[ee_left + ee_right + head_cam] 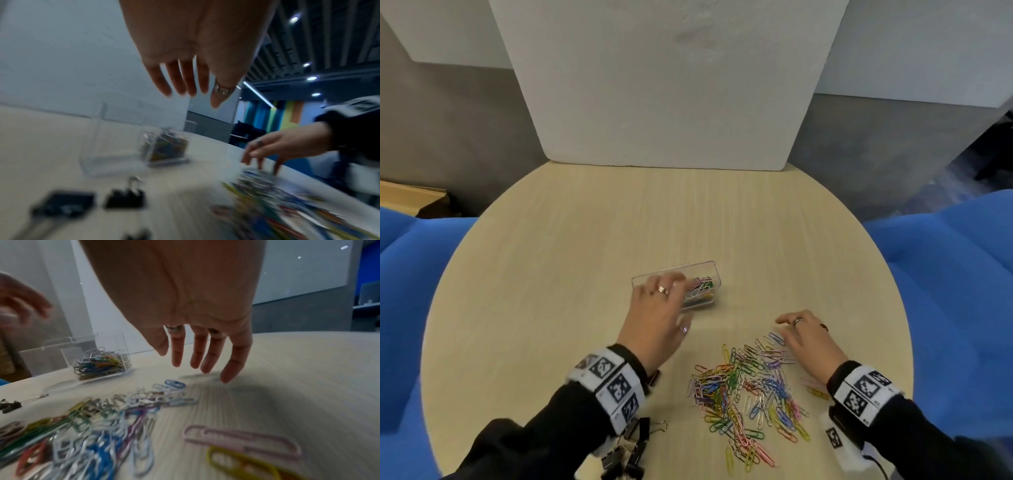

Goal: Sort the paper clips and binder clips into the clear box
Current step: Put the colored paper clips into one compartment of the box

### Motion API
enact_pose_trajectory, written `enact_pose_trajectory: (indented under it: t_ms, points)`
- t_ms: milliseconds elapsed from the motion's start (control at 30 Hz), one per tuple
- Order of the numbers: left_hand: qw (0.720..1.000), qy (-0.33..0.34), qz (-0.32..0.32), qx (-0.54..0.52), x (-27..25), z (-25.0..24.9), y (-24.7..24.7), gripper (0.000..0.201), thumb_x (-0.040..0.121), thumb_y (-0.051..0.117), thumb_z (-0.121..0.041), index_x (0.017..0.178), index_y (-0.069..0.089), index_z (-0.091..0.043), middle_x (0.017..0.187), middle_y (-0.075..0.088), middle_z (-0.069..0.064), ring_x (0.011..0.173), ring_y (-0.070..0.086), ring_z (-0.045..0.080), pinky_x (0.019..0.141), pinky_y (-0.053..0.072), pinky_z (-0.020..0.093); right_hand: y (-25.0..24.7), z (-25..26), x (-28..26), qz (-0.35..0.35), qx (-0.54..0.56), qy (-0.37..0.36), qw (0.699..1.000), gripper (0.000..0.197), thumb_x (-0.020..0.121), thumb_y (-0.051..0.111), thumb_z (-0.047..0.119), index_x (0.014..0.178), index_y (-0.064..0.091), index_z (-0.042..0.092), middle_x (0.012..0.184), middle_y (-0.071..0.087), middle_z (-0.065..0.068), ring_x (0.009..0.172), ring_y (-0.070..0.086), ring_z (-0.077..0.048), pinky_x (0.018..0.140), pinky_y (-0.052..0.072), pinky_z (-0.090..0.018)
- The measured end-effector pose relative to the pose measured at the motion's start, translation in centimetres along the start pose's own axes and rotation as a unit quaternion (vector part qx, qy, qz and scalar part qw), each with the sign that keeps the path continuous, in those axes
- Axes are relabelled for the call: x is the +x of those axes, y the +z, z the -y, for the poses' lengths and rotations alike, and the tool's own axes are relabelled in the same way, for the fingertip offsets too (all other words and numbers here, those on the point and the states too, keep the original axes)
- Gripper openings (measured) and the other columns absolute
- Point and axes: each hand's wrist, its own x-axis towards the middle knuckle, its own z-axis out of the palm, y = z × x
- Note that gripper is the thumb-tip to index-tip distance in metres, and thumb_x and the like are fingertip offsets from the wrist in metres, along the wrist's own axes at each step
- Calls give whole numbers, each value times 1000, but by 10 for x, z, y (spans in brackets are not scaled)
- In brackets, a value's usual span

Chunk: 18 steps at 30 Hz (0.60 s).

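The clear box [709, 268] stands mid-table; its right compartment holds several coloured paper clips [700, 287]. My left hand [671, 298] hovers over the box's left part, fingers straight and spread, holding nothing; the left wrist view shows this hand [191, 84] above the box [115, 146]. A loose pile of coloured paper clips [750, 390] lies near me. My right hand [791, 330] is at the pile's far right edge, fingers extended downward [202, 353] just above the table, empty. Black binder clips [633, 445] lie at the near left.
The round wooden table [619, 222] has a white foam board [667, 85] standing at its far edge. Blue seats [955, 274] flank it on both sides. A pink paper clip [242, 439] and a yellow one [242, 465] lie apart under my right wrist.
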Motion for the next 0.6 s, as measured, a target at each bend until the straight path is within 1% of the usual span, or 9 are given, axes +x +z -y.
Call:
enact_pose_trajectory:
  t_ms: [33,67,133,200,300,400,500,567,600]
  points:
    - [997,8,55,-48,-9,-12,2,51,77,71,-27,122,47,-23,121,52,0,102,58,19,84,49,31,4,-4,2,17,-1,18,1000,26,97,39,24,114,58,17,120,47,0,117,42,-17,102,30,-26]
    - [988,-12,131,-84,-18,-22,7,50,82,65,-30,127,43,-24,127,45,-2,105,55,15,88,49,26,8,-5,3,28,5,25,999,26,98,39,23,115,57,16,119,47,-2,117,42,-18,103,30,-26]
    - [943,-78,301,-119,-37,-30,25,65,80,66,-38,135,32,-25,134,34,-3,114,49,16,97,47,30,17,-1,-1,42,36,25,998,26,98,39,21,116,57,15,116,44,-1,114,42,-16,100,32,-19]
    - [917,-101,375,-94,-44,-32,40,74,75,72,-32,135,29,-21,134,31,2,116,48,21,100,45,36,26,9,-9,54,66,15,996,26,98,38,19,116,56,14,113,42,1,110,42,-13,94,35,-10]
    - [913,-102,385,-83,-41,-38,51,65,78,68,-15,132,32,-17,132,29,7,114,48,25,99,45,37,39,23,-19,69,82,-1,994,25,98,38,19,117,54,13,112,43,4,108,43,-8,103,33,-19]
    - [918,-120,359,-118,-33,-45,60,58,81,66,-13,130,36,-15,134,31,6,117,49,24,102,43,34,49,36,-27,83,68,-40,993,27,99,37,19,119,54,14,116,46,2,111,43,-7,100,26,-12]
    - [917,-132,341,-158,-26,-48,65,50,84,60,-9,129,39,-13,134,35,6,118,48,22,104,39,30,51,42,-30,75,75,-58,993,28,99,37,21,121,54,16,118,47,2,114,43,-8,105,28,-18]
    - [920,-133,319,-187,-22,-46,61,47,86,57,-8,130,41,-14,132,40,6,115,49,20,102,40,27,49,43,-31,44,60,-51,996,32,96,43,33,123,52,19,118,45,6,115,41,-8,105,33,-26]
    - [922,-134,303,-198,-20,-43,58,46,87,54,-7,130,41,-15,132,41,5,112,50,18,100,42,26,47,44,-33,45,23,-50,997,41,92,47,44,127,49,22,121,42,7,117,38,-10,104,34,-28]
